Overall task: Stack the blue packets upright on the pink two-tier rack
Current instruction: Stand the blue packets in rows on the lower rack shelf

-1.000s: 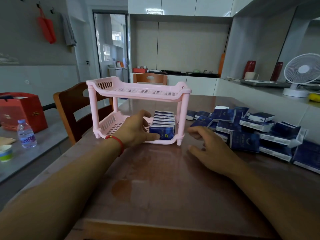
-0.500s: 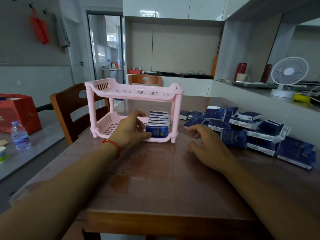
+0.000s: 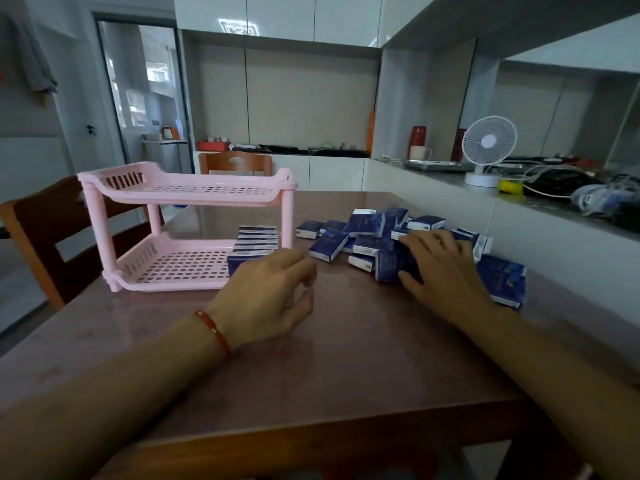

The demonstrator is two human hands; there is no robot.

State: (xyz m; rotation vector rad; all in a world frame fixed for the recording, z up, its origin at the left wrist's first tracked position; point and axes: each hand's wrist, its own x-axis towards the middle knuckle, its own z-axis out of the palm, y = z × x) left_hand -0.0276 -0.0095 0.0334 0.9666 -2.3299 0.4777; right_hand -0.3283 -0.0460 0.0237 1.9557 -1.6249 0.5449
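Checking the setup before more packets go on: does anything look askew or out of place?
Only the loose blue packets, jumbled at mixed angles on the table right of the pink rack. The row of packets on its lower tier stands neat; the top tier holds nothing visible. Nothing looks damaged.

No words can be read here. The blue packets (image 3: pixel 391 268) have pale print on their fronts, but it is too blurry and too small to make out. No numbers or signs can be read either.
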